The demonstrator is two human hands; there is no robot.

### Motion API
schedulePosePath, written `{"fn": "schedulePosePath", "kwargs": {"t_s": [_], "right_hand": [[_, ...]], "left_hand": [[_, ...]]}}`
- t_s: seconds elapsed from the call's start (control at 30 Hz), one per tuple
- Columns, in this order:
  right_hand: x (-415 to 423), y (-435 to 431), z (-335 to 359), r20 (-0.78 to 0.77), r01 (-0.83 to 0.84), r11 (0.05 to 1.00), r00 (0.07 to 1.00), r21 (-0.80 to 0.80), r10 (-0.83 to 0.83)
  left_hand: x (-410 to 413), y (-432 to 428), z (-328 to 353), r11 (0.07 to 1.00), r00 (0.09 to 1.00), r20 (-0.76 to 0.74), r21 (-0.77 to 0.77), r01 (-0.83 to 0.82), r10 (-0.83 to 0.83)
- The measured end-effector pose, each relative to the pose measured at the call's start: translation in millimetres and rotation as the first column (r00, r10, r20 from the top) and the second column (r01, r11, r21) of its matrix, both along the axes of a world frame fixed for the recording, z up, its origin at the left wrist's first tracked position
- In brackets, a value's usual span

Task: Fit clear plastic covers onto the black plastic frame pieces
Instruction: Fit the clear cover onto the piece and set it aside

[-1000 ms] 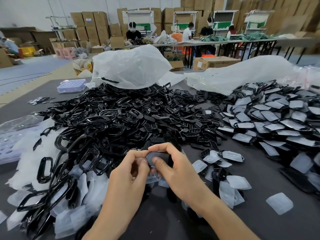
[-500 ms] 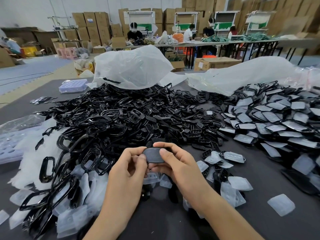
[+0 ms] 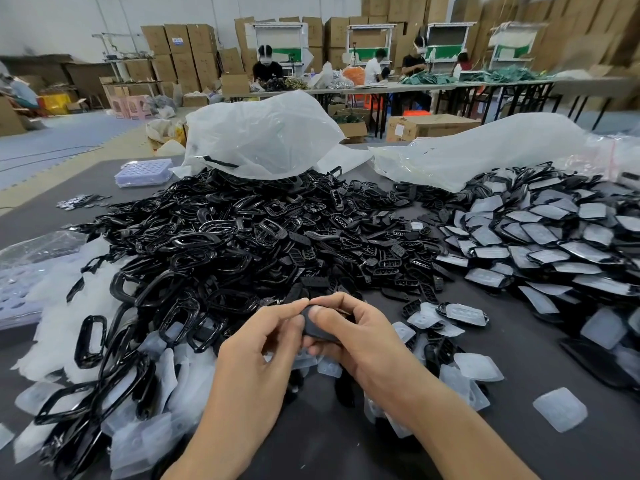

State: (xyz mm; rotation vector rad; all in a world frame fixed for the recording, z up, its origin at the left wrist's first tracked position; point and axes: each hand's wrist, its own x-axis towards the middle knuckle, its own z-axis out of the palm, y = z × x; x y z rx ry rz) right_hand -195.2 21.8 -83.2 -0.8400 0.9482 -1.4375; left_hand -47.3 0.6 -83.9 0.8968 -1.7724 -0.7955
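Black plastic filled most of what I saw. Nearest me, my left hand (image 3: pixel 263 344) and my right hand (image 3: pixel 360 337) met above the dark table (image 3: pixel 519 344). Both pinched one small black frame piece (image 3: pixel 313 329) between thumbs and curled fingertips. My fingers hid most of it, so I could not tell whether a clear cover sat on it.

Loose clear covers (image 3: pixel 478 367) lay under and just beside my hands, and a single cover (image 3: pixel 559 408) lay apart to my right. To my left, larger black loops (image 3: pixel 90 336) were tangled among more clear covers.

Beyond my hands rose the big heap of black frame pieces (image 3: pixel 242 237). To its right spread a pile of covered pieces (image 3: pixel 554 237), their pale faces turned up.

Behind the heaps slumped two translucent plastic bags (image 3: pixel 263 133), with a lilac tray (image 3: pixel 143 172) near the table's far left edge.

Farthest off, people (image 3: pixel 266 67) sat at long tables in front of stacked cardboard boxes (image 3: pixel 183 39).
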Motion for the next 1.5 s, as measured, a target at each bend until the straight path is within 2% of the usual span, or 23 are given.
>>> {"fn": "schedulePosePath", "kwargs": {"t_s": [0.27, 0.4, 0.57, 0.77, 0.87, 0.93, 1.03, 1.17, 1.23, 1.37, 1.5], "right_hand": [[-5.4, 3.2, 2.1, -0.107, -0.058, 0.998, 0.993, 0.013, 0.059], [-7.0, 4.3, 6.3, -0.171, 0.032, 0.999, 0.985, -0.003, -0.032], [-9.9, 2.7, 6.5, -0.125, 0.152, 0.988, 0.980, -0.010, -0.152], [-11.5, 3.7, 5.9, -0.135, 0.201, 0.980, 0.971, -0.005, -0.200], [-13.3, 4.3, 7.6, -0.083, 0.205, 0.979, 0.975, -0.003, -0.204], [-15.2, 3.4, 7.7, -0.044, 0.195, 0.980, 0.980, -0.023, -0.196], [-16.7, 2.4, 8.6, -0.027, 0.196, 0.980, 0.980, -0.034, -0.197], [-15.6, 4.2, 8.2, 0.039, 0.137, 0.990, 0.990, -0.030, -0.136], [-13.0, 5.6, 8.2, 0.020, 0.102, 0.994, 0.995, -0.031, -0.102], [-6.4, 5.9, 7.3, -0.176, 0.050, 0.993, 0.982, -0.106, -0.068], [-6.9, 7.9, 4.9, -0.452, 0.012, 0.987, 0.888, -0.163, -0.086]], "left_hand": [[1.7, -0.9, -2.5, 0.966, 0.987, 0.158, -0.256, 0.033, 0.007], [3.6, 2.1, 0.3, 0.951, 0.976, 0.219, -0.306, 0.051, 0.019], [5.5, 2.8, 2.3, 0.897, 0.890, 0.449, -0.421, 0.132, 0.080], [-0.1, 11.8, -1.7, 0.876, 0.834, 0.547, -0.368, 0.312, -0.068], [-2.8, 13.5, -3.3, 0.885, 0.806, 0.588, -0.334, 0.324, -0.073], [-2.3, 12.9, -3.6, 0.894, 0.826, 0.557, -0.322, 0.310, -0.085], [1.0, 9.7, -5.3, 0.944, 0.927, 0.369, -0.279, 0.179, -0.066], [1.7, 0.3, -7.2, 0.996, 0.996, 0.086, -0.081, 0.030, -0.023], [1.2, -1.5, -4.1, 1.000, 1.000, 0.019, 0.016, 0.017, -0.017], [-3.4, -1.5, -0.5, 0.986, 0.993, -0.054, 0.123, 0.110, -0.104], [1.2, -7.3, -3.1, 0.993, 0.998, -0.061, 0.116, 0.037, -0.031]]}}
